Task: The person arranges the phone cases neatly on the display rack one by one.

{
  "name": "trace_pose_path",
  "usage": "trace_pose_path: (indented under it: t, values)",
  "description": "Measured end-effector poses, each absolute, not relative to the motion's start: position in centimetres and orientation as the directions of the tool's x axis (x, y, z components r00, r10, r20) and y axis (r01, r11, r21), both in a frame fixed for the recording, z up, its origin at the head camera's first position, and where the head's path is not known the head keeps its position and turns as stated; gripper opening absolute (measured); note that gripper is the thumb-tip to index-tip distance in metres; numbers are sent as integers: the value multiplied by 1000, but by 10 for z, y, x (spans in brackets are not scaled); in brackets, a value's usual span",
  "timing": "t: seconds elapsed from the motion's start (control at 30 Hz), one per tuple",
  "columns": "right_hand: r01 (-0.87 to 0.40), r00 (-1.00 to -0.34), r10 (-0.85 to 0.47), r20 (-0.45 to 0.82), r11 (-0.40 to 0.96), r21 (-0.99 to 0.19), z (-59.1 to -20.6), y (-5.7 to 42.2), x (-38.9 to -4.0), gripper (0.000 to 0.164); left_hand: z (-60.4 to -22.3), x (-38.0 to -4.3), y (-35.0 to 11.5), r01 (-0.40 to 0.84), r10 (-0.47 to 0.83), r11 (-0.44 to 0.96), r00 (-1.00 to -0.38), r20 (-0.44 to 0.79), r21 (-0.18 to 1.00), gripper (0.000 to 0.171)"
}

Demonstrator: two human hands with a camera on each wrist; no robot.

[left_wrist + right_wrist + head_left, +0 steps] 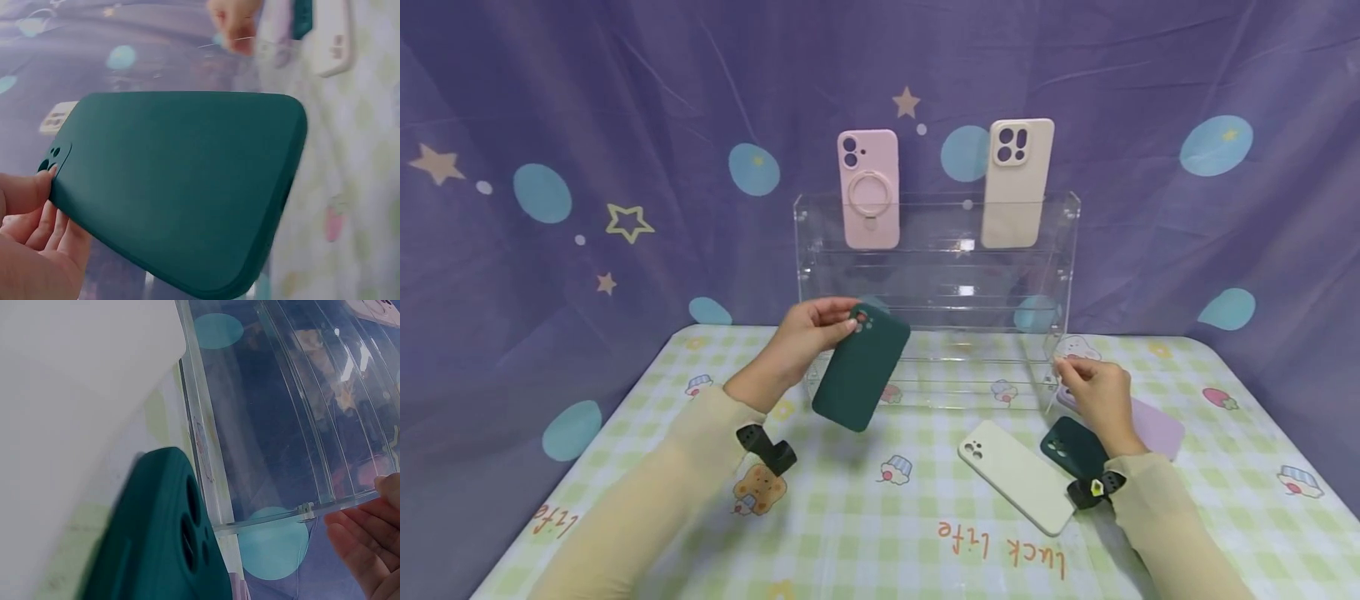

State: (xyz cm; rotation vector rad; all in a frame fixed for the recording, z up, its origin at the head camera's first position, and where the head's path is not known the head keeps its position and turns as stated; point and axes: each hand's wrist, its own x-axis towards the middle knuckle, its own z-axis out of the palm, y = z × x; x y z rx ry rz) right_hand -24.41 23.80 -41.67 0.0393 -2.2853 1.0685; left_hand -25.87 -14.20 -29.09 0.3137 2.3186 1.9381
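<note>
My left hand (805, 337) pinches a dark green phone case (861, 371) at its camera-hole end, thumb on the back beside the cutouts. The case hangs tilted above the table, in front of a clear acrylic display rack (940, 250). In the left wrist view its smooth back (181, 181) fills the middle. My right hand (1101, 396) grips the rack's side edge at the lower right, with thumb and fingers on either side of the clear panel in the right wrist view. On the rack's top tier a pink phone case (885, 154) and a cream phone case (1022, 183) stand upright.
Below my right hand lie an off-white phone case (1018, 483), a second dark green case (1070, 446) and a lilac case (1159, 427), partly hidden by the hand. A green checked cloth (842, 533) covers the table. A purple curtain (662, 108) hangs behind the rack.
</note>
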Motion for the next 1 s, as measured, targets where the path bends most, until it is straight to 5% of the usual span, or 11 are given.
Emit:
trace_pose_path:
  t: [0.47, 1.0]
  values:
    - [-236, -822, 224, 523, 702, -672, -418, 243, -244, 21, -261, -284, -138, 182, -15, -129, -983, 182, 975, 37]
    - [-244, -822, 225, 524, 692, -679, -417, 240, -246, 21, -204, -327, -121, 369, -253, -428, -925, 283, 825, 29]
